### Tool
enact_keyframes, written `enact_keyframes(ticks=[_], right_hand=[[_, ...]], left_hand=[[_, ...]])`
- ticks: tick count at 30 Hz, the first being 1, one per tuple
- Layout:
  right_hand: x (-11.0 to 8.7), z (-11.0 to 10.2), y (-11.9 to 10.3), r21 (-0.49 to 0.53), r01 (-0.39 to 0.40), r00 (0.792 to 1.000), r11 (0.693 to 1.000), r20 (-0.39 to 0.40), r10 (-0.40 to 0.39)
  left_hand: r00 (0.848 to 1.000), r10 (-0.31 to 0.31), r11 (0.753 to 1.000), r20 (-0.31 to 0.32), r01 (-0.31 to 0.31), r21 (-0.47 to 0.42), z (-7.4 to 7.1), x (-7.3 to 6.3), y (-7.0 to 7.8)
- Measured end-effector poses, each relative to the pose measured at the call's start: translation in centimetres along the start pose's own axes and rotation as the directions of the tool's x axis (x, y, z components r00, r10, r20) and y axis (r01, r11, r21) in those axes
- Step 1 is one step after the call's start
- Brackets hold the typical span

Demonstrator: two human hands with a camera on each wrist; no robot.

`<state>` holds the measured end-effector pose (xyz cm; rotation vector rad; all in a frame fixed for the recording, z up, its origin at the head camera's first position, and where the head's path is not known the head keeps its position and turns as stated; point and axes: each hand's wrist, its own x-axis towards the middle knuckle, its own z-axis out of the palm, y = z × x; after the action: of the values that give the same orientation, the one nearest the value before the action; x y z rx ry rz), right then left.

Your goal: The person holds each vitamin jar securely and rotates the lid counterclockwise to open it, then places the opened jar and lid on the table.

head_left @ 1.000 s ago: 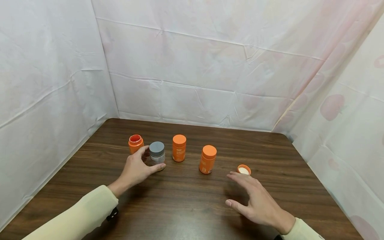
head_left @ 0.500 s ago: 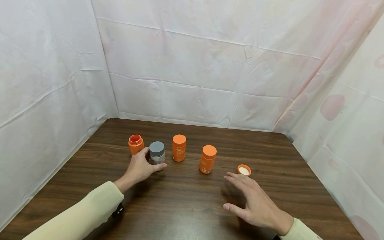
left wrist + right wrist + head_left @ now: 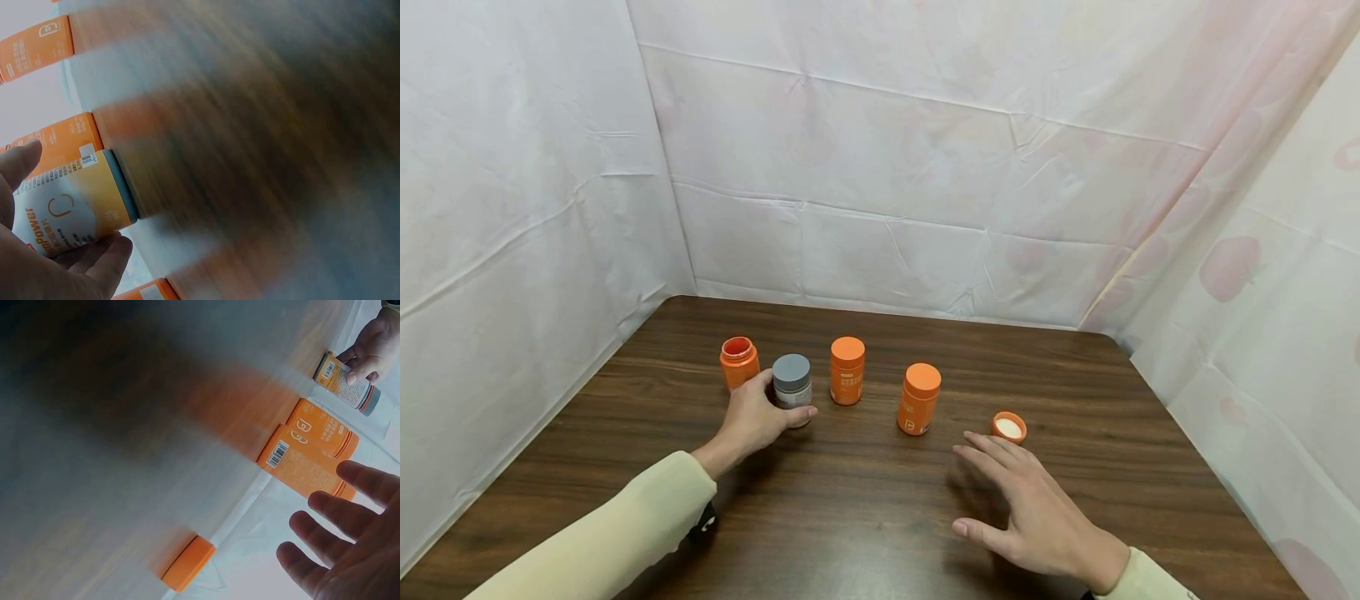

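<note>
A small supplement bottle with a grey lid (image 3: pixel 792 375) stands upright on the dark wood table (image 3: pixel 857 508). My left hand (image 3: pixel 752 423) holds it low from the left, thumb across its front and fingers around the far side. In the left wrist view, its white and yellow label (image 3: pixel 69 209) shows between thumb and fingers. My right hand (image 3: pixel 1037 510) hovers over the table with fingers spread, holding nothing. Just beyond its fingertips lies an upturned orange lid (image 3: pixel 1009 427) with a white inside. The right wrist view shows this lid (image 3: pixel 189 562) left of the fingers.
An uncapped orange bottle (image 3: pixel 740 364) stands left of the grey-lidded one, partly behind my left hand. Two capped orange bottles (image 3: pixel 847 371) stand to the right, the nearer orange bottle (image 3: pixel 919 400) between the hands. White cloth walls (image 3: pixel 880 208) enclose the table's back and sides.
My left hand has drawn in slightly to the right around the grey-lidded bottle. The right hand has drifted a little left and toward me. The bottles have not moved.
</note>
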<state>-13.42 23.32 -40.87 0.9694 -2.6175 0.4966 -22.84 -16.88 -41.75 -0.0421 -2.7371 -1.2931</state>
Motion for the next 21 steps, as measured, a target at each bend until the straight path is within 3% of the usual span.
enact_keyframes(ticks=[10, 21], right_hand=[[-0.02, 0.21, -0.07, 0.010, -0.008, 1.000, 1.000, 0.002, 0.008], [-0.04, 0.55, 0.12, 0.005, -0.010, 1.000, 1.000, 0.001, 0.010]], left_hand=[[0.999, -0.037, 0.998, 0.025, 0.038, -0.048, 0.21, 0.24, -0.26], [1.000, -0.020, 1.000, 0.019, 0.020, -0.004, -0.17, -0.09, -0.12]])
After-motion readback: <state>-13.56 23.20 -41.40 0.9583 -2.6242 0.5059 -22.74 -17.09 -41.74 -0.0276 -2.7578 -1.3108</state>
